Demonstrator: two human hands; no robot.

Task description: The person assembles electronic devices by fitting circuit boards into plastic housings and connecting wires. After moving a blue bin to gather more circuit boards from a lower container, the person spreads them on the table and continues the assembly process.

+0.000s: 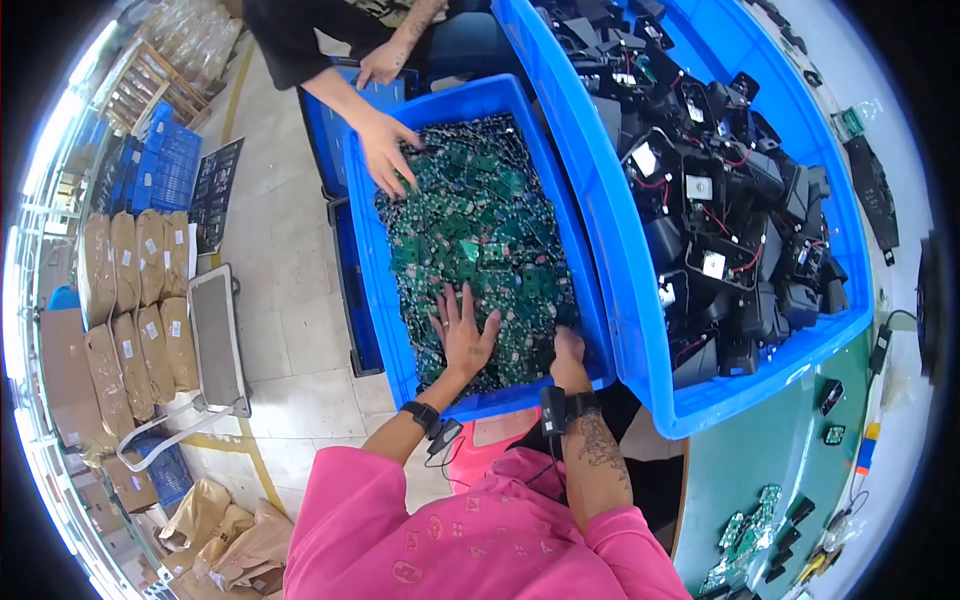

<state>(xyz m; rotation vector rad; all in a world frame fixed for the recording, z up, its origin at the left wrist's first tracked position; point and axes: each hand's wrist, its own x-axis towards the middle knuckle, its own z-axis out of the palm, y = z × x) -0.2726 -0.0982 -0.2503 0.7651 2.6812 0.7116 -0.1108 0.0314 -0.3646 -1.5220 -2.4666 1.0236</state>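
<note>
A blue plastic bin (pixel 372 300) in front of me is filled with small green circuit boards (pixel 480 215). My left hand (pixel 465 338) lies palm down on the boards near the bin's close end, fingers spread. At the bin's right side, my right hand (pixel 568 350) is curled in among the boards. Its fingertips are hidden, so what they hold does not show. Across the bin, a co-worker's hand (pixel 386 148) rests over the far left corner of the boards. That person's other hand (pixel 385 62) is just beyond the bin's rim.
To the right, a larger blue bin (pixel 610 230) holds black plastic housings (pixel 770 260) with red wires. Beside it a green table (pixel 740 480) carries more boards and small black parts. On the left stand a flat cart (pixel 215 335), brown paper packages (pixel 140 260) and blue crates (pixel 165 155).
</note>
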